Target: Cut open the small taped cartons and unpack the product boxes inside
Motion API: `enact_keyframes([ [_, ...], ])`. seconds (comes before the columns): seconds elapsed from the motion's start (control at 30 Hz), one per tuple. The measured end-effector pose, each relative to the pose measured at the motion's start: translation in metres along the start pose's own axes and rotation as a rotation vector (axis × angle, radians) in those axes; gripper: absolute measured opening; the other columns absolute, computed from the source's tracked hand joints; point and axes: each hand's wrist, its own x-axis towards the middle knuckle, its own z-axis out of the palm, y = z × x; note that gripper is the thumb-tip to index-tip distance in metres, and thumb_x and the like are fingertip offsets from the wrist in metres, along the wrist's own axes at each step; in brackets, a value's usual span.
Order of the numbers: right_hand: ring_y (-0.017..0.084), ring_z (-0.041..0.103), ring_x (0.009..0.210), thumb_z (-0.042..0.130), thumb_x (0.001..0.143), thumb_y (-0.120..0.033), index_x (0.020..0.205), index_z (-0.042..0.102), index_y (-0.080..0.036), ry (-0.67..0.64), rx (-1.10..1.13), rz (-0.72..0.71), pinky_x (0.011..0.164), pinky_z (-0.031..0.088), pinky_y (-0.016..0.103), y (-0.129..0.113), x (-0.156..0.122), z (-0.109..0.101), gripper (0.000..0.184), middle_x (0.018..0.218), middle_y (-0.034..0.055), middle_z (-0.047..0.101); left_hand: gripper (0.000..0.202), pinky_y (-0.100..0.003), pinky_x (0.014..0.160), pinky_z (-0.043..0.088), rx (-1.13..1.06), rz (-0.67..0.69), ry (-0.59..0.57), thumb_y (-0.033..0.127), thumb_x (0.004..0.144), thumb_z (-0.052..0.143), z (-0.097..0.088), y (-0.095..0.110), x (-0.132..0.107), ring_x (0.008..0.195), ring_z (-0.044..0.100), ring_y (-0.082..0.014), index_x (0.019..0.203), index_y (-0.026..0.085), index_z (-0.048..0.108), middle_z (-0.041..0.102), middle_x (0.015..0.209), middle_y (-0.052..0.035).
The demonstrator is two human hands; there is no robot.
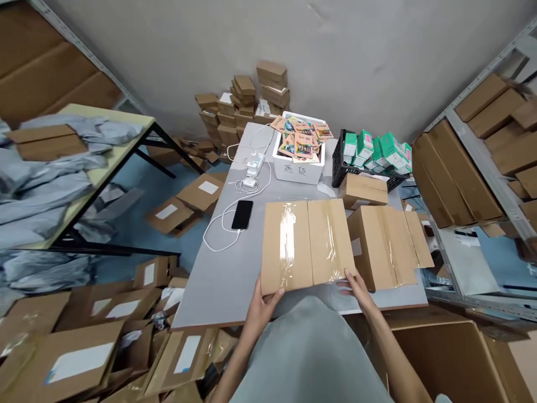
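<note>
A taped cardboard box (289,246) is in front of me over the grey table (210,280), with strips of clear, shiny tape across its two top flaps. My left hand (265,307) grips its near left corner, thumb on the near edge and fingers along the side. At the near right corner, my right hand (357,288) holds the box with a fingertip on the edge, other fingers partly beneath. Whether the box rests on the table or is slightly raised, I cannot tell. Close to my right hand stands another taped cardboard box (384,246).
Behind are a white foam box (297,172) of colourful packets (304,140), a black crate (338,162) of green-and-white cartons (392,148) and a small carton (364,189). A black phone (242,215) lies left, on a white cable. Boxes (79,358) crowd the floor; shelving (478,145) stands right.
</note>
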Motion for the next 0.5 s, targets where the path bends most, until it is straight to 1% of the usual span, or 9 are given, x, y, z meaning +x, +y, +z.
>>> enact_keyframes([
  [0.07,0.034,0.084,0.107,0.081,0.086,-0.078,0.139,0.069,-0.026,0.03,-0.028,-0.033,0.085,0.072,0.046,-0.025,0.021,0.017,0.075,0.13,0.0145,0.08,0.128,-0.059,0.122,0.058,-0.009,0.061,-0.036,0.073,0.076,0.093,0.0,0.016,0.04,0.135,0.075,-0.0413,0.175,0.023,0.031,0.068,0.157,-0.0215],
  [0.13,0.032,0.084,0.105,0.075,0.092,-0.074,0.134,0.067,-0.026,0.075,-0.064,-0.062,0.078,0.071,0.04,-0.052,0.043,0.034,0.064,0.126,0.0133,0.079,0.127,-0.058,0.12,0.059,0.004,0.134,-0.077,0.074,0.075,0.093,0.003,0.037,0.082,0.133,0.076,-0.0407,0.173,0.021,0.034,0.066,0.157,-0.0229],
  [0.2,0.029,0.083,0.105,0.069,0.098,-0.072,0.132,0.064,-0.025,0.124,-0.087,-0.078,0.072,0.07,0.034,-0.079,0.064,0.047,0.059,0.123,0.0135,0.078,0.126,-0.056,0.12,0.058,0.03,0.21,-0.102,0.075,0.072,0.093,0.012,0.062,0.121,0.139,0.072,-0.0402,0.171,0.019,0.036,0.063,0.16,-0.0247],
  [0.27,0.026,0.082,0.105,0.067,0.101,-0.071,0.132,0.063,-0.024,0.142,-0.077,-0.091,0.071,0.069,0.031,-0.102,0.085,0.057,0.057,0.124,0.0136,0.077,0.12,-0.054,0.121,0.057,0.083,0.275,-0.109,0.073,0.075,0.091,0.022,0.086,0.153,0.143,0.068,-0.038,0.168,0.018,0.038,0.062,0.16,-0.0249],
  [0.33,0.024,0.082,0.104,0.064,0.104,-0.069,0.135,0.061,-0.023,0.152,-0.063,-0.101,0.071,0.068,0.029,-0.119,0.103,0.064,0.056,0.127,0.0138,0.076,0.108,-0.052,0.12,0.057,0.166,0.314,-0.101,0.067,0.082,0.088,0.031,0.106,0.177,0.143,0.068,-0.0345,0.166,0.018,0.04,0.065,0.156,-0.0236],
  [0.4,0.022,0.081,0.099,0.059,0.108,-0.066,0.141,0.058,-0.021,0.163,-0.057,-0.101,0.069,0.067,0.028,-0.13,0.118,0.07,0.056,0.128,0.0146,0.076,0.096,-0.051,0.118,0.058,0.243,0.315,-0.091,0.059,0.089,0.084,0.036,0.118,0.191,0.139,0.07,-0.032,0.164,0.016,0.042,0.07,0.149,-0.0222],
  [0.5,0.022,0.081,0.089,0.058,0.11,-0.063,0.146,0.058,-0.016,0.147,-0.051,-0.092,0.065,0.065,0.029,-0.136,0.127,0.07,0.059,0.123,0.0161,0.078,0.082,-0.051,0.114,0.061,0.367,0.299,-0.048,0.054,0.096,0.076,0.034,0.123,0.195,0.131,0.074,-0.0309,0.161,0.016,0.044,0.075,0.139,-0.0203],
])
